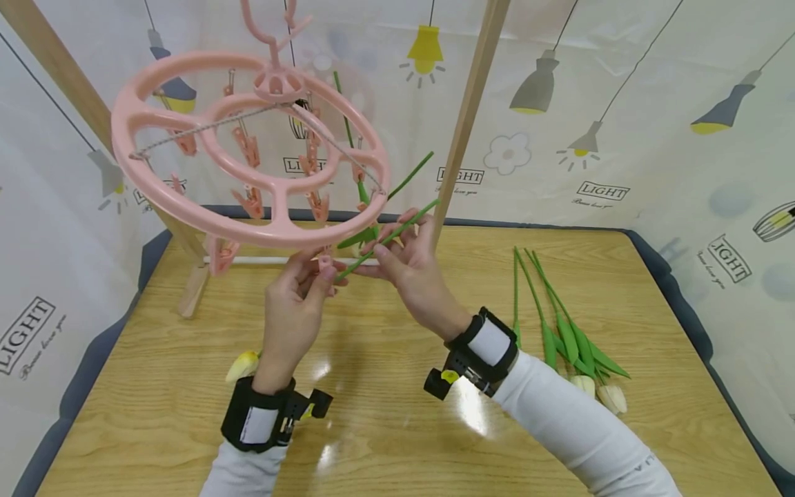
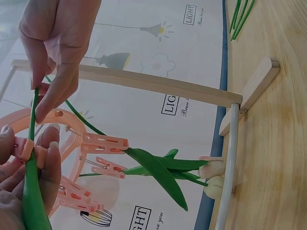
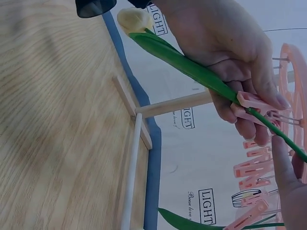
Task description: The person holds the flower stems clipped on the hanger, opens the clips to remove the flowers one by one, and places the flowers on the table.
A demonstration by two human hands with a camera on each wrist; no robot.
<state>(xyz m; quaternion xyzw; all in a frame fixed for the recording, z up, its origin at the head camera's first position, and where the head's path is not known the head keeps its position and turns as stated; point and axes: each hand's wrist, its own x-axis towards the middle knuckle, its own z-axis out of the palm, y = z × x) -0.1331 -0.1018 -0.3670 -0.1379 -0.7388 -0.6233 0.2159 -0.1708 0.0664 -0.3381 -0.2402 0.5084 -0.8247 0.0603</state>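
Note:
My left hand [image 1: 292,317] pinches a pink clothespin [image 3: 256,101] hanging from the near rim of a round pink drying rack [image 1: 279,233]. Between the peg's jaws runs the green stem of an artificial tulip [image 3: 192,69]. Its pale yellow bloom [image 1: 243,366] points down, showing beside my left wrist. Higher on the same stem, my right hand [image 1: 419,276] pinches it between thumb and fingers. Behind, other tulips [image 2: 165,175] hang bloom-down from pegs on the rack's far right side, clipped by their stems.
Several loose tulips [image 1: 568,338] lie on the wooden table [image 1: 397,428] at the right. A wooden frame [image 1: 468,124] with a white crossbar [image 1: 267,261] stands around the rack. More pink pegs [image 1: 250,200] dangle from its inner ring. A printed curtain [image 1: 534,166] closes off the back.

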